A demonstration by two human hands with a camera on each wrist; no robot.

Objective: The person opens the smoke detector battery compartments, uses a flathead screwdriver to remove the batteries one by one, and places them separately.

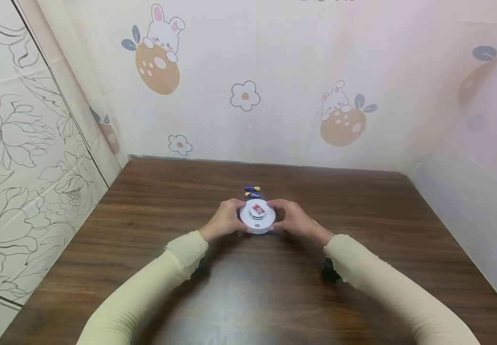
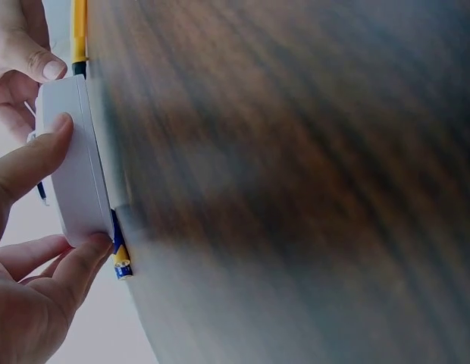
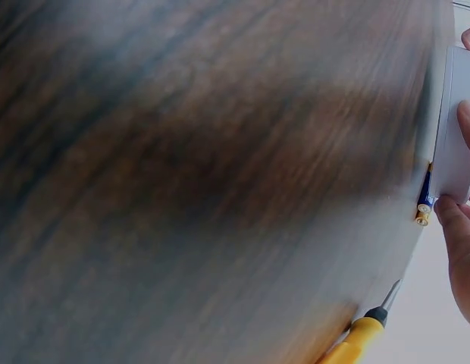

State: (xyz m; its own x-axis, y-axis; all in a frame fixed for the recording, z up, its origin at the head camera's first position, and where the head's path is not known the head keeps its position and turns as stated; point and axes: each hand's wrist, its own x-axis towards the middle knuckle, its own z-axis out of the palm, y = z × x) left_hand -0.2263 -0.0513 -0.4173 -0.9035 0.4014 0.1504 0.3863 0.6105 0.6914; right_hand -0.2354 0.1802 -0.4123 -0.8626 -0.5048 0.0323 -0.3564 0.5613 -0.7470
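A round white smoke detector (image 1: 257, 216) with a red label on its raised centre is held between both hands, low over the wooden table. My left hand (image 1: 225, 218) grips its left rim, thumb on the near side and fingers round the back. The right hand (image 1: 293, 219) holds the opposite rim the same way. In the left wrist view the detector's smooth side wall (image 2: 72, 167) shows under the left thumb. Two blue and yellow batteries (image 1: 252, 189) lie just behind the detector.
A screwdriver (image 3: 364, 334) with a yellow handle lies on the table near the right hand. The brown table (image 1: 248, 297) meets a wall covered in a printed curtain (image 1: 283, 120) at the back. Patterned panels stand on both sides.
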